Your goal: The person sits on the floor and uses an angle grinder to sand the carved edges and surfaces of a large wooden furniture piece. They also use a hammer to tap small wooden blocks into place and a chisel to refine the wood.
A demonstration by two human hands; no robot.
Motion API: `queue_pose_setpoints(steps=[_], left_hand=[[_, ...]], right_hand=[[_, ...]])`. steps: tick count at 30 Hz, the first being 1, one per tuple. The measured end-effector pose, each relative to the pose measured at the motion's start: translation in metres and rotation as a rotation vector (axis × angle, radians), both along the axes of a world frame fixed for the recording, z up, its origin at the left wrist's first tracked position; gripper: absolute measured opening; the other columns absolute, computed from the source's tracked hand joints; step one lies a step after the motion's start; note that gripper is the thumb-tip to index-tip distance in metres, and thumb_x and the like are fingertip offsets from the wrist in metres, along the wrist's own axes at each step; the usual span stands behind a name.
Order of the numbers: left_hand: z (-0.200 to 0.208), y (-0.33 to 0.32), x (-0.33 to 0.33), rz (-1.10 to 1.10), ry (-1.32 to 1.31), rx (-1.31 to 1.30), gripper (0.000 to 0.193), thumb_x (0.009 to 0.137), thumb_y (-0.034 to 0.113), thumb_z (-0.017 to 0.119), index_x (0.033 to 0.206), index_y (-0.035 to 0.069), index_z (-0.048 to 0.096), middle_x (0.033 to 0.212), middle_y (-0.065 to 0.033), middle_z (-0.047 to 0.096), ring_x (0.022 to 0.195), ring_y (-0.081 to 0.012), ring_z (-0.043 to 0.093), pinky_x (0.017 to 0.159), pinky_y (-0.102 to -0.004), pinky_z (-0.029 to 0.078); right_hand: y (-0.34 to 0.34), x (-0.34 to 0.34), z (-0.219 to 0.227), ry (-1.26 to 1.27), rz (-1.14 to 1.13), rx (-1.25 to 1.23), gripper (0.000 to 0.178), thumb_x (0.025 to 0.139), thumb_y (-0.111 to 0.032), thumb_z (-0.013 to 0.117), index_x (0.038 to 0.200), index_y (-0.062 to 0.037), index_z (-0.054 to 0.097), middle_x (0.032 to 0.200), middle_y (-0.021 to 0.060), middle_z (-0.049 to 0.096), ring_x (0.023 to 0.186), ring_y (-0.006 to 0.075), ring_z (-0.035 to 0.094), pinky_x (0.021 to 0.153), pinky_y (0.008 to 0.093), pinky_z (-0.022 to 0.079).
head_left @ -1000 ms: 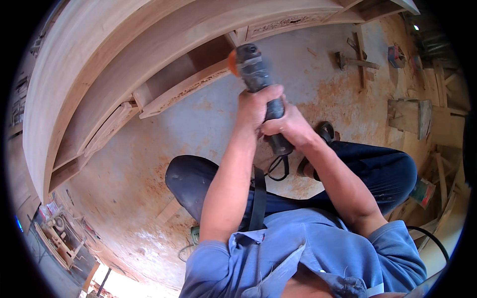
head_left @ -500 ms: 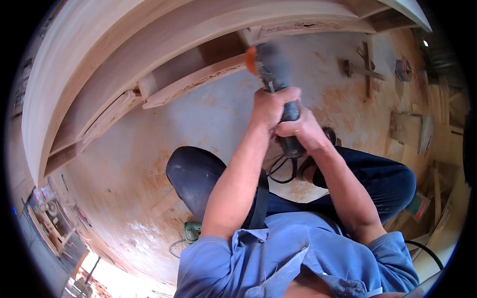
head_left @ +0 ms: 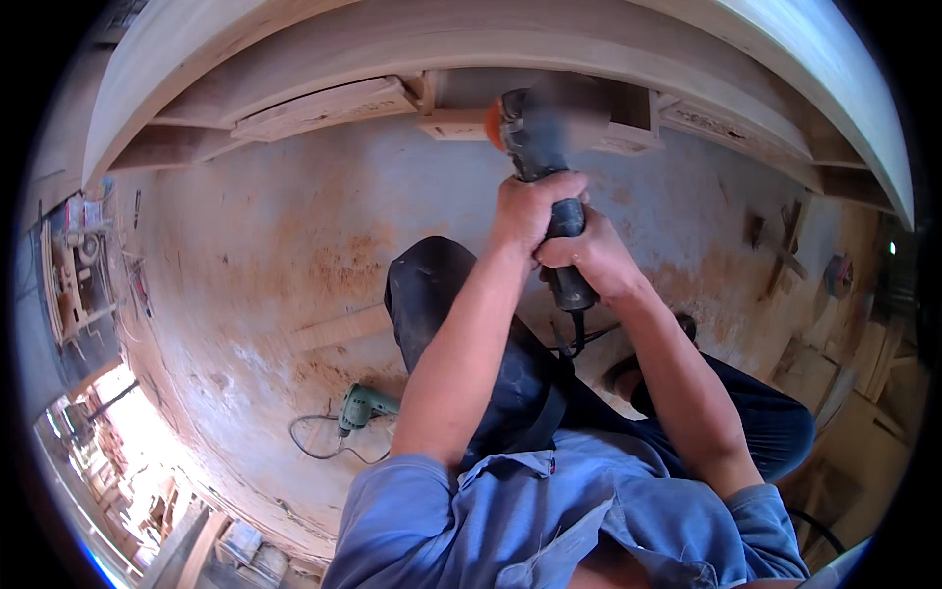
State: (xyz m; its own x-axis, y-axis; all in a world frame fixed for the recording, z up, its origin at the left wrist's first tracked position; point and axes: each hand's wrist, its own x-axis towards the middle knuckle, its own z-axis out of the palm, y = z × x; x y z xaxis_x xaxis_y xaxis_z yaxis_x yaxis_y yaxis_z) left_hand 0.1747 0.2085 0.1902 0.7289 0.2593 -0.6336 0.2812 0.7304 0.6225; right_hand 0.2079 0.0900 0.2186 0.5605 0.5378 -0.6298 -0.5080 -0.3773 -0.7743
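Note:
Both my hands hold an angle grinder (head_left: 535, 147) with an orange disc at its head. My left hand (head_left: 528, 208) is closed round the body just behind the head. Lower down, my right hand (head_left: 597, 253) grips the dark rear handle, from which a cord hangs. The head overlaps the lower edge of a curved wooden frame (head_left: 471, 44) in view; a dark blur beside it hides part of the edge. I cannot tell whether the disc touches the wood. A carved wooden panel (head_left: 324, 110) is set in the frame on the left.
A green power drill (head_left: 365, 404) with a cord lies on the dusty floor by my left elbow. A flat wood strip (head_left: 341, 329) is near my left knee. Wood pieces (head_left: 785, 250) lie at the right, and tools and timber (head_left: 83, 270) at the far left.
The view has turned, so the wooden frame now spans the top more levelly and the green drill shows fully. Both hands keep their hold on the grinder.

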Motion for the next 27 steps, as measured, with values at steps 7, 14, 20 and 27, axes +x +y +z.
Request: queue_pose_setpoints(steps=[7,14,20,27], left_hand=[[-0.002,0.057,-0.023,0.171,0.021,-0.022,0.024,0.076,0.014,0.079,0.088,-0.004,0.070,0.080,-0.0128,0.069,0.067,-0.0211,0.066,0.065,-0.0342,0.054],[-0.003,0.025,-0.014,0.051,-0.026,0.036,0.024,0.077,0.017,0.077,0.086,-0.003,0.069,0.079,-0.0123,0.069,0.068,-0.0206,0.066,0.066,-0.0342,0.054],[-0.010,0.057,-0.027,0.183,-0.023,-0.038,0.023,0.076,0.016,0.077,0.087,-0.003,0.069,0.079,-0.0111,0.069,0.068,-0.0205,0.065,0.066,-0.0355,0.054],[-0.004,0.035,-0.016,0.106,0.003,-0.035,0.022,0.080,0.015,0.075,0.092,-0.002,0.068,0.081,-0.0116,0.069,0.070,-0.0206,0.066,0.068,-0.0351,0.055]], right_hand=[[0.060,-0.007,-0.007,-0.010,0.139,0.083,0.036,0.066,-0.012,0.073,0.097,0.0050,0.062,0.083,0.0106,0.065,0.067,0.0189,0.065,0.060,0.0324,0.054],[0.028,-0.009,-0.005,0.013,0.067,-0.003,0.035,0.064,-0.010,0.071,0.094,0.0053,0.063,0.078,0.0116,0.066,0.062,0.0211,0.067,0.058,0.0340,0.056],[0.063,-0.011,-0.006,-0.033,0.140,0.121,0.053,0.064,-0.010,0.074,0.111,0.0050,0.054,0.087,0.0098,0.063,0.070,0.0183,0.064,0.061,0.0320,0.055],[0.038,-0.002,0.001,0.048,0.122,0.107,0.057,0.063,-0.012,0.073,0.113,0.0059,0.053,0.089,0.0101,0.062,0.072,0.0180,0.064,0.065,0.0328,0.056]])
